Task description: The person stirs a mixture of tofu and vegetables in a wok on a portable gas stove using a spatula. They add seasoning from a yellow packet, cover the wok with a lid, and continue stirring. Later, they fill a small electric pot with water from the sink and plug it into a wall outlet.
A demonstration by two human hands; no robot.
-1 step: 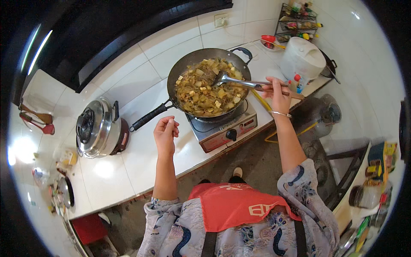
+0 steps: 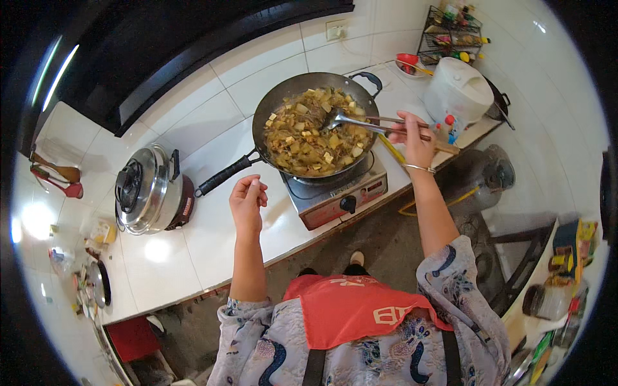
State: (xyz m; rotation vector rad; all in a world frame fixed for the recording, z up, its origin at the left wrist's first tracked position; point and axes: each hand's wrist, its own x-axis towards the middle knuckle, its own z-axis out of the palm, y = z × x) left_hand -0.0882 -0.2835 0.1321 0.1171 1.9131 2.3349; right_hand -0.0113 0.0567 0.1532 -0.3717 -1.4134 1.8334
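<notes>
A wok [image 2: 273,98] on a portable gas stove [image 2: 325,207] holds glass noodles with pale cubes and chunks [image 2: 312,135] in brown sauce. My right hand [image 2: 418,143], wearing a bangle, grips a pair of chopsticks [image 2: 400,120] at the wok's right side; their tips are apart. Beneath them a metal ladle [image 2: 351,120] lies with its bowl in the food and its wooden handle over the rim. Whether my fingers also touch the ladle I cannot tell. My left hand [image 2: 248,201] hovers below the wok's long black handle [image 2: 226,175], fingers curled in and nothing visible in them.
To the left stands a lidded steel electric pot [image 2: 151,193]. A white appliance [image 2: 458,90], a bowl with a red cup [image 2: 407,61] and a spice rack [image 2: 450,38] occupy the right end. A gas cylinder [image 2: 492,170] stands below the counter's right edge.
The chopsticks have spread apart in my right hand, having lain closer together along the ladle. My left hand and the wok keep their places.
</notes>
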